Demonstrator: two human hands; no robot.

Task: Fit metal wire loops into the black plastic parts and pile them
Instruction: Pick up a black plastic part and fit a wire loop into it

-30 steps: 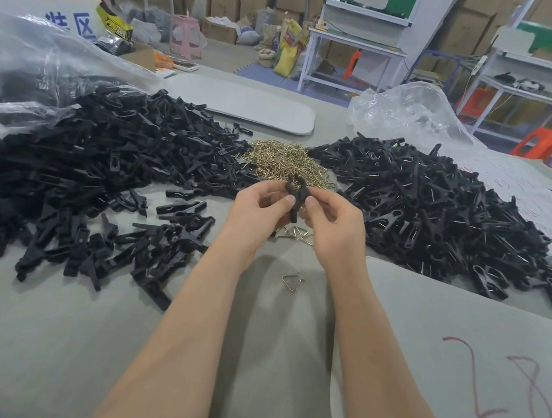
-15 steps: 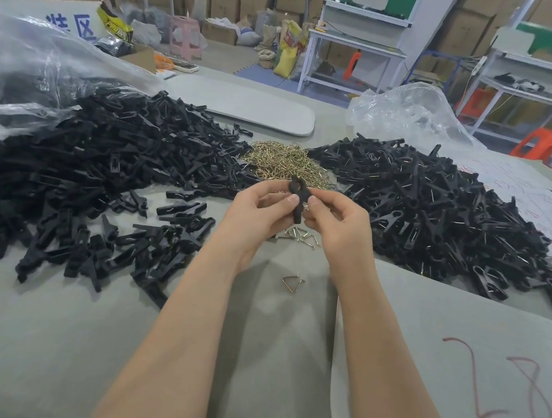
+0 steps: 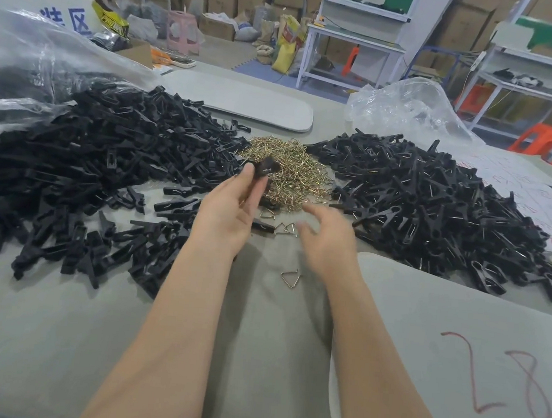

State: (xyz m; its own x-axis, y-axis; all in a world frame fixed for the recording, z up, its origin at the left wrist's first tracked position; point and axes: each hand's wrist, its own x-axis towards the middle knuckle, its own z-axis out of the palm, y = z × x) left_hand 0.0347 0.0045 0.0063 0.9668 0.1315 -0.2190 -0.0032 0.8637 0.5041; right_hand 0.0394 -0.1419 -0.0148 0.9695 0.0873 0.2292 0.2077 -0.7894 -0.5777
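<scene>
Grey desk crowded. Left hand pinches black plastic part; right hand empty, spread, blurred. Advise picking single wire loop.

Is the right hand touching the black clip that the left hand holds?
Apart. The head view shows the right hand open, low over the table; the black clip sits in the left hand fingertips.

The heaped black plastic clip parts look matt and hard, catching little light. The pile of brass-coloured metal wire loops glints — thin, smooth, shiny. The grey worktop has a dull, cloth-like cover. Clear plastic bags — glossy, crinkled.
</scene>
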